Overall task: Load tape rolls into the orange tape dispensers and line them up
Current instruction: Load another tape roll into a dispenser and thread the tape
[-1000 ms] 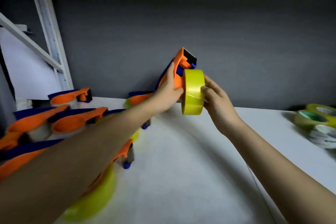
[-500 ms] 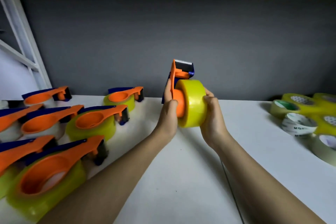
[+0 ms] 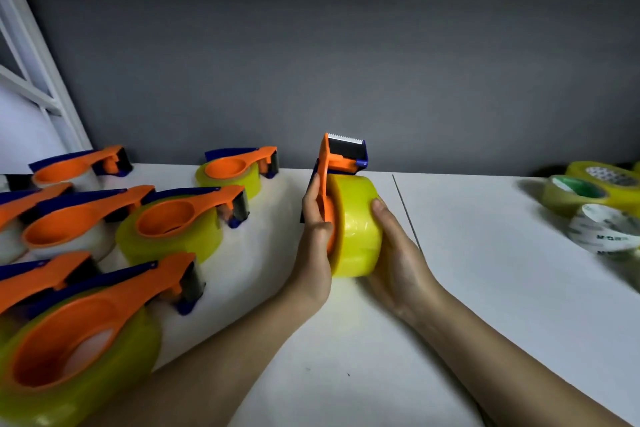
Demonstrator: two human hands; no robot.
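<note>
Since half a second ago, dispenser and roll have come down from mid-air; roll now sits at table level and is pushed further onto the hub. I read it left to right: loaded dispensers (image 3: 180,218) lie in rows on the white table (image 3: 346,374), well left of the left hand's fingers. Left hand (image 3: 315,239) grips the orange tape dispenser (image 3: 341,158), fingers curled round its flat handle side, serrated cutter end up, above the fingertips. Yellow tape roll (image 3: 355,225) sits on the hub, sandwiched between both hands. Right hand (image 3: 398,253) cups the roll's right face, fingers wrapped on it. Spare tape rolls (image 3: 595,204) sit well right of the right fingers.
</note>
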